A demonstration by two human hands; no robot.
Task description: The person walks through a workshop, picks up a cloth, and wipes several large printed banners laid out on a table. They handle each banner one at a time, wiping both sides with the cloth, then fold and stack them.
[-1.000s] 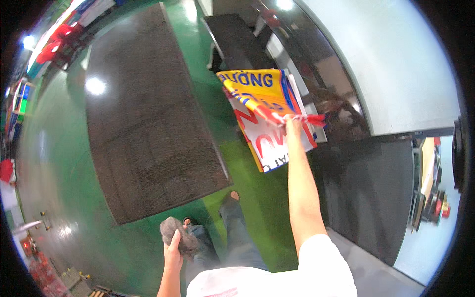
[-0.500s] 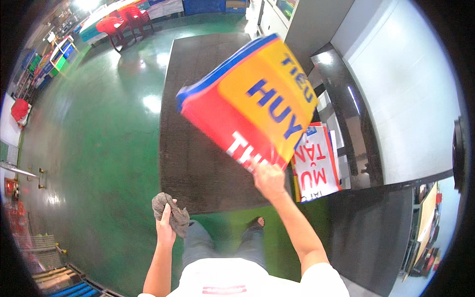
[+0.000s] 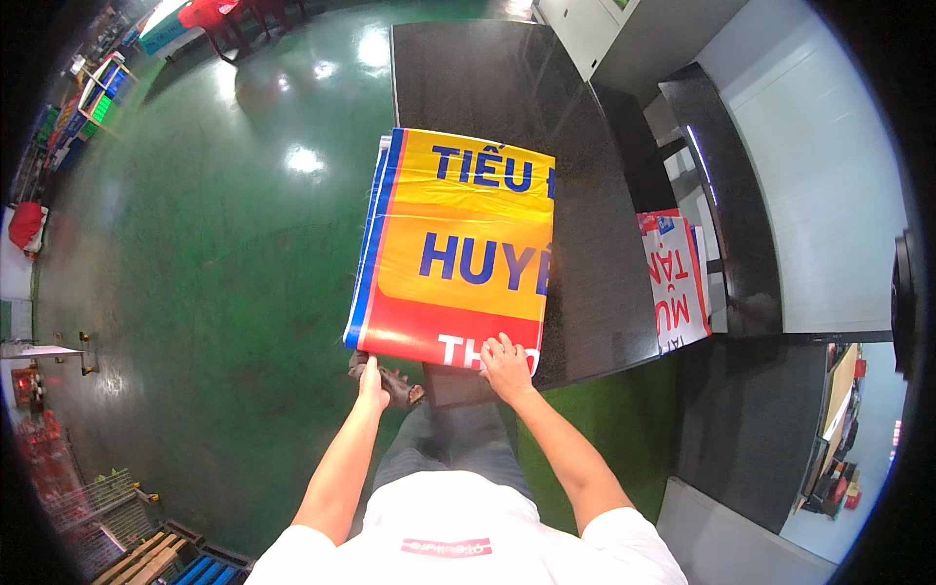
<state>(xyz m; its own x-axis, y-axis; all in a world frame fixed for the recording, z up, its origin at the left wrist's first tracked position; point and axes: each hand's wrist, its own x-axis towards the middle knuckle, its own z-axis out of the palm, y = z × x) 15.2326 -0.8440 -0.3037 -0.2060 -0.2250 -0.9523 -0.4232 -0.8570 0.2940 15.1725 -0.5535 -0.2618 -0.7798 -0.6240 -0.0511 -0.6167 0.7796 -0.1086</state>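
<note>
A folded banner [image 3: 463, 244] in yellow, red and blue with large lettering lies at the left side of a black tabletop [image 3: 595, 302], its left part past the table's edge. My right hand [image 3: 505, 370] grips the banner's near edge toward its right corner, fingers curled over the red strip. Below the near left corner is my left hand [image 3: 371, 385], closed on a dark grey rag [image 3: 357, 365] that is mostly hidden by the hand and the banner. Whether the left fingers also touch the banner's underside cannot be seen.
A second folded banner [image 3: 675, 278], white with red lettering, lies right of the table beside a dark shelf-like frame [image 3: 731, 214]. Red chairs [image 3: 210, 14] stand far left on the green floor [image 3: 224, 292]. Wooden pallets [image 3: 146, 558] sit at lower left.
The yellow and red banner has come down from the air onto the tabletop and turned straighter. My left hand has moved right and forward to its near corner. The view has shifted.
</note>
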